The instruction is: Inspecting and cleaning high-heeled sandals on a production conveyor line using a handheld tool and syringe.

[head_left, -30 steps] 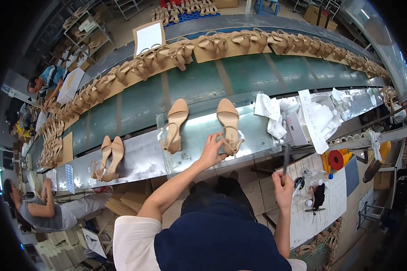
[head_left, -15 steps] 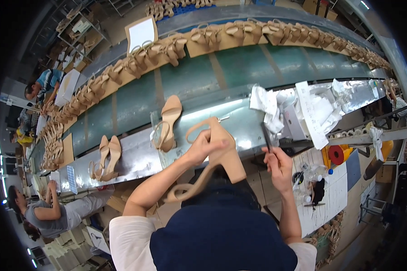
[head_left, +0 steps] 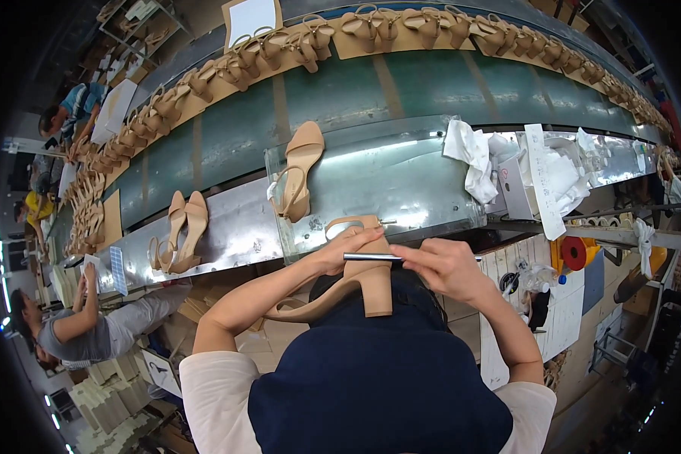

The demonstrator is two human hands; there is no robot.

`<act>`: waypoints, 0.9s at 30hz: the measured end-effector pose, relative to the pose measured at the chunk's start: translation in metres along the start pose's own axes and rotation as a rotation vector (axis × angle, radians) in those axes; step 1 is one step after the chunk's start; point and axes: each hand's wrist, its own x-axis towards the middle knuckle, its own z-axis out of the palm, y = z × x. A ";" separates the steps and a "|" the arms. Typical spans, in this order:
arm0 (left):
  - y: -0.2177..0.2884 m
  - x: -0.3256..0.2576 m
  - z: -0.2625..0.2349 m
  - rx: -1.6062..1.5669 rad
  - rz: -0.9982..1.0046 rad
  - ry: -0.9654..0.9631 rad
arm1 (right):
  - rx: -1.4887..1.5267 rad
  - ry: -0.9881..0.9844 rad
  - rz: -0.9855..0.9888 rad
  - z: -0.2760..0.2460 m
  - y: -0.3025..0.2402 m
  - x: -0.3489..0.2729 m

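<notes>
Head view: sandals point(head_left: 295, 41) line a green conveyor belt point(head_left: 439, 87).

Before you: one tan sandal point(head_left: 298, 172) on the metal ledge point(head_left: 401, 181), a pair of sandals point(head_left: 180, 234) further left, a long row of sandals point(head_left: 295, 45) beyond the green conveyor belt point(head_left: 340, 91), white cloths point(head_left: 473, 155) to your right, a red tape roll point(head_left: 573, 253).
</notes>
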 end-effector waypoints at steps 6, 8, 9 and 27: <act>-0.029 0.006 -0.028 0.048 0.045 -0.018 | 0.197 0.201 -0.092 -0.016 -0.015 0.018; -0.010 -0.007 -0.004 0.007 0.028 0.027 | 0.432 0.386 -0.130 -0.015 -0.015 0.012; -0.008 -0.007 -0.012 0.118 0.001 0.020 | 0.426 0.347 -0.111 -0.002 -0.015 0.007; -0.030 -0.010 -0.021 -0.095 -0.072 -0.014 | 0.304 0.420 -0.019 -0.003 -0.012 0.021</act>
